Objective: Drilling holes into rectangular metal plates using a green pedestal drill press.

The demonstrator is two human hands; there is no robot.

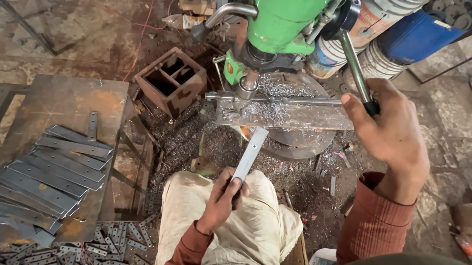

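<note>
My left hand [221,200] grips one end of a flat grey metal strip [250,154], which points up toward the drill table. My right hand [390,134] is wrapped around the black-tipped feed lever [355,65] of a green drill press [281,18]. The drill's spindle [248,86] sits just above a steel plate [293,115] covered in silvery shavings on the round drill table [299,146].
A rusty metal stand [62,102] at left carries a stack of flat strips [44,178]; many small drilled strips [67,256] lie on the floor below. A rusty compartment box [172,80] stands behind. Buckets [378,18] and a blue drum [418,34] sit at upper right.
</note>
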